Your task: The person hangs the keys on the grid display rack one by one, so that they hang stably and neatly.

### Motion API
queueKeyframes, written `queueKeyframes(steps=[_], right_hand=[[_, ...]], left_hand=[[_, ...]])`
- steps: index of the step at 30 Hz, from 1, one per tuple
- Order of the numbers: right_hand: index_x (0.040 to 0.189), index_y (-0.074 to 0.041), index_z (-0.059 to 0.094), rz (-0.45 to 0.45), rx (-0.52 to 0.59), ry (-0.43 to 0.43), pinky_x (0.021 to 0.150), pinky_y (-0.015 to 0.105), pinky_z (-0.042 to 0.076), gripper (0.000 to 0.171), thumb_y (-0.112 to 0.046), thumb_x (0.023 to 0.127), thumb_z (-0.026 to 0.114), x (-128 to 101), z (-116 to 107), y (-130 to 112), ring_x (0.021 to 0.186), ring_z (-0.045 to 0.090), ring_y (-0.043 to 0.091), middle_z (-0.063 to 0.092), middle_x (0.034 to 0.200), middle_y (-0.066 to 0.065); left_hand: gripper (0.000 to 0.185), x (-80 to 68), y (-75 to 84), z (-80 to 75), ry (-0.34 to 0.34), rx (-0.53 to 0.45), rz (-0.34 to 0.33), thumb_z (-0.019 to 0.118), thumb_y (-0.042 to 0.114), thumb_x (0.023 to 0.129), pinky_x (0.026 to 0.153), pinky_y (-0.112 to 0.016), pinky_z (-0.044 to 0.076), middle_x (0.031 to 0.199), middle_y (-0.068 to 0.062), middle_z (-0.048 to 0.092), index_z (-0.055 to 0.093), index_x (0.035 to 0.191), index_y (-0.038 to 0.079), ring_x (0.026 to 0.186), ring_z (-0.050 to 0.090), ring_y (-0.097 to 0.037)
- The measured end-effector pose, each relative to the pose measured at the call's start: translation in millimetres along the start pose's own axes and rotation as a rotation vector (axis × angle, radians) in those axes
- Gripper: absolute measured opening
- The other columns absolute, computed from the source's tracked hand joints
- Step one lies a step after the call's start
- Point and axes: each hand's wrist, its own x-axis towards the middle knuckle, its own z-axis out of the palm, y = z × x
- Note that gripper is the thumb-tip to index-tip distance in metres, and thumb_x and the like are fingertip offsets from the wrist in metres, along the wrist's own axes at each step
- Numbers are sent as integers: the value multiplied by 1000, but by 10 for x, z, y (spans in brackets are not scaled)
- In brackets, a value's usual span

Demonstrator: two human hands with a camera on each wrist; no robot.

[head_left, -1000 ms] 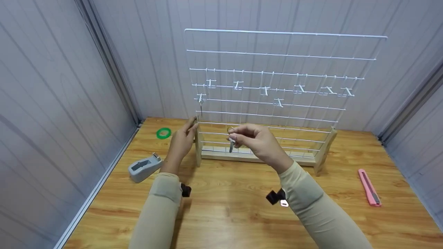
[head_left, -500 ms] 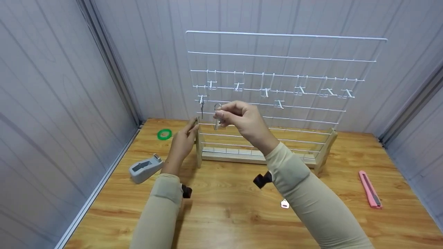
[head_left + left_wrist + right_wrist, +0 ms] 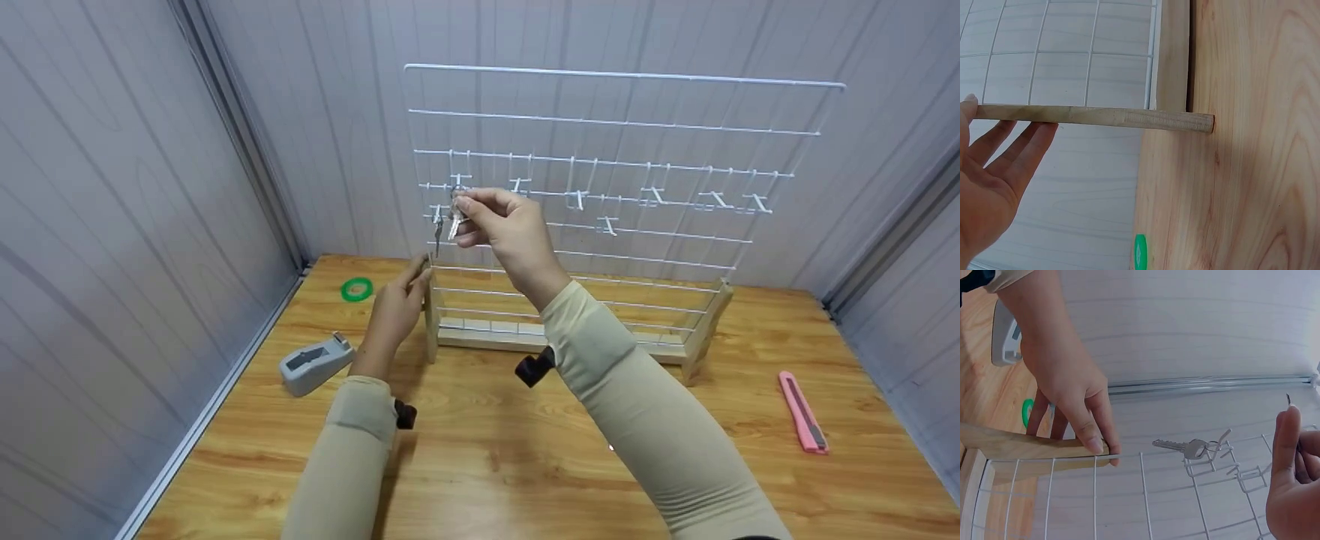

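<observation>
A white wire grid rack point(image 3: 622, 73) with hooks stands in a wooden base. My left hand point(image 3: 394, 307) grips its left wooden side post point(image 3: 1100, 116), thumb on one face and fingers on the other. My right hand point(image 3: 514, 240) pinches a silver key point(image 3: 454, 223) on a ring, held up at the rack's left side. The ring overlaps the upper left hook point(image 3: 459, 180) in the head view. Just left and lower, a second key point(image 3: 1193, 449) hangs by its ring from another hook. In the right wrist view, the right fingers hide most of the held key.
Left of the rack are a grey tape dispenser point(image 3: 315, 366) and a green tape roll point(image 3: 357, 289). A pink box cutter point(image 3: 802, 412) lies on the right of the wooden table point(image 3: 480, 465). More white hooks point(image 3: 656, 196) line the grid.
My right hand has moved up and left with the key, from low before the grid to the upper left hook. The left hand has stayed on the post.
</observation>
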Motion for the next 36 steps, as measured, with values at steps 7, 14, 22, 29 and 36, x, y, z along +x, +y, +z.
queueKeyframes(steps=[7, 14, 22, 29, 36], right_hand=[[123, 13, 69, 60, 14, 77, 62, 22, 67, 26, -6, 105, 68, 94, 30, 65, 65, 72, 10, 73, 85, 4], [125, 11, 67, 107, 8, 113, 61, 21, 66, 26, -7, 106, 67, 158, 26, 129, 64, 73, 10, 72, 87, 3], [129, 3, 66, 140, -95, 98, 60, 22, 66, 28, -13, 106, 69, 144, -56, 204, 67, 73, 11, 77, 105, 12], [130, -2, 66, 133, -219, 31, 75, 29, 70, 28, -17, 108, 67, -42, -238, 203, 82, 76, 18, 75, 122, 22], [129, -6, 70, 103, -421, -56, 83, 34, 70, 28, -23, 106, 70, -468, -646, 119, 95, 77, 27, 74, 122, 15]], left_hand=[[51, 3, 11, 19, -15, -10, -13, 51, 44, 114, 105, -47, 65, 160, -13, 57, 47, 163, 32, 141, 62, -37], [50, 12, 16, 23, 8, 8, 10, 53, 41, 114, 106, -48, 65, 158, -14, 59, 49, 162, 29, 139, 64, -37], [49, 19, -5, 30, 2, -13, -6, 52, 39, 114, 104, -47, 65, 159, -13, 58, 48, 162, 29, 140, 63, -36], [50, 23, -10, 16, -17, -31, -7, 52, 41, 114, 100, -46, 67, 160, -14, 57, 49, 162, 29, 140, 63, -38], [51, 28, -11, -4, -12, -27, -19, 52, 41, 113, 103, -46, 66, 161, -12, 56, 48, 163, 29, 141, 62, -37]])
